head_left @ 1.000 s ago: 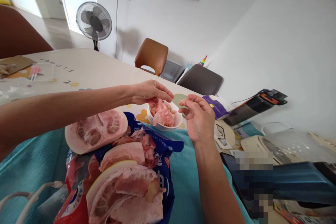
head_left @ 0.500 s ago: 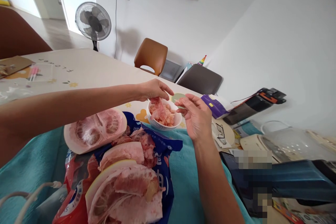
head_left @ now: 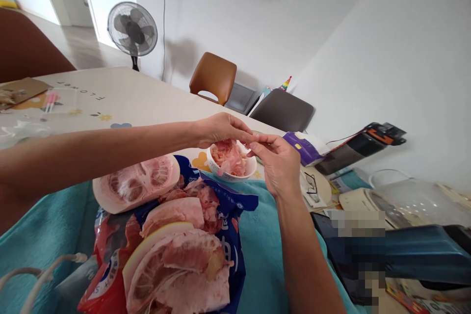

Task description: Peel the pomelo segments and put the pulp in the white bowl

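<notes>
My left hand (head_left: 220, 130) and my right hand (head_left: 276, 163) meet fingertip to fingertip just above a small white bowl (head_left: 247, 171) heaped with pink pomelo flesh (head_left: 230, 157). Both hands have their fingers pinched together; whatever sits between the fingertips is too small to make out. Below my left forearm lies a hollowed pomelo rind half (head_left: 136, 182). More pink peel and pith (head_left: 184, 255) is piled on a red and blue plastic bag (head_left: 228, 216) spread over a teal cloth (head_left: 37, 225).
A table with a pale printed cover (head_left: 110, 95) stretches to the far left. Two chairs, tan (head_left: 212, 76) and dark (head_left: 281, 110), stand behind it, with a fan (head_left: 132, 32) beyond. At the right are a purple packet (head_left: 307, 147), glasses (head_left: 311, 187), a black appliance (head_left: 360, 149) and clear containers (head_left: 415, 203).
My left hand let the pomelo piece down into the bowl. My right hand then moved left until its fingertips touched those of the left hand over the bowl.
</notes>
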Motion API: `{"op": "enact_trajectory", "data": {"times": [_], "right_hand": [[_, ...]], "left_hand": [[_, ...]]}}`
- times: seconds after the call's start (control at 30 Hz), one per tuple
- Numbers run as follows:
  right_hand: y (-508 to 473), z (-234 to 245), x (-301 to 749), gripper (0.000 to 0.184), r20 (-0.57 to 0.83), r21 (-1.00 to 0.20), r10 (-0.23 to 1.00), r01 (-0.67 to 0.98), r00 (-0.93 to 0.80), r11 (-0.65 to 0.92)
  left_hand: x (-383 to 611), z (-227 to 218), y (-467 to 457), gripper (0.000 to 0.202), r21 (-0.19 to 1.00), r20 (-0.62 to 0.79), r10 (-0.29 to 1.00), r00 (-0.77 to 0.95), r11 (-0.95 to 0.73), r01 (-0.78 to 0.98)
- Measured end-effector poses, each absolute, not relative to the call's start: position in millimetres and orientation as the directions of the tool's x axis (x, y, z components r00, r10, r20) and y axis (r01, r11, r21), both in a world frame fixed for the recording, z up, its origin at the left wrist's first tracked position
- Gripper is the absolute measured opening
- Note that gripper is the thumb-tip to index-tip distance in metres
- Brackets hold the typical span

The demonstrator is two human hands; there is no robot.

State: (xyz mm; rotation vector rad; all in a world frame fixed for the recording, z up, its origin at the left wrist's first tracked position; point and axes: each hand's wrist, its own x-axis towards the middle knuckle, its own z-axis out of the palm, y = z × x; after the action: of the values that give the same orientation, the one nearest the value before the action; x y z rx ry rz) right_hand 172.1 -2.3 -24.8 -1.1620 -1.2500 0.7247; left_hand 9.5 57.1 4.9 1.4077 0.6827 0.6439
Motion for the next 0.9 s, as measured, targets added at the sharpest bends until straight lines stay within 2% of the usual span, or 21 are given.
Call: {"op": "enact_trajectory", "data": {"times": [0.17, 0.37, 0.47, 0.63, 0.9], "right_hand": [[-5.3, -21.3, 169.8, 0.014, 0.321, -0.938, 0.927, 0.199, 0.195, 0.283], [-10.7, -17.5, 163.0, 0.008, 0.374, -0.907, 0.903, 0.286, 0.212, 0.309], [-9.7, -19.0, 162.9, 0.008, 0.354, -0.929, 0.910, 0.197, 0.215, 0.314], [-6.6, -18.7, 165.0, 0.010, 0.229, -0.970, 0.944, -0.032, 0.237, 0.243], [-1.1, -20.4, 170.5, 0.011, 0.206, -0.958, 0.942, -0.141, 0.264, 0.249]], "left_hand": [[7.0, 6.6, 59.5, 0.020, 0.997, -0.067, 0.741, 0.668, 0.033, 0.063], [5.3, 9.0, 59.2, 0.019, 0.996, -0.081, 0.714, 0.696, 0.034, 0.081], [6.5, 9.1, 56.1, 0.018, 0.997, -0.075, 0.733, 0.676, 0.064, 0.042], [11.9, 7.2, 52.2, 0.014, 0.988, -0.078, 0.767, 0.637, 0.145, -0.055], [14.3, 1.6, 58.0, 0.019, 0.986, -0.107, 0.821, 0.561, 0.161, -0.048]]}}
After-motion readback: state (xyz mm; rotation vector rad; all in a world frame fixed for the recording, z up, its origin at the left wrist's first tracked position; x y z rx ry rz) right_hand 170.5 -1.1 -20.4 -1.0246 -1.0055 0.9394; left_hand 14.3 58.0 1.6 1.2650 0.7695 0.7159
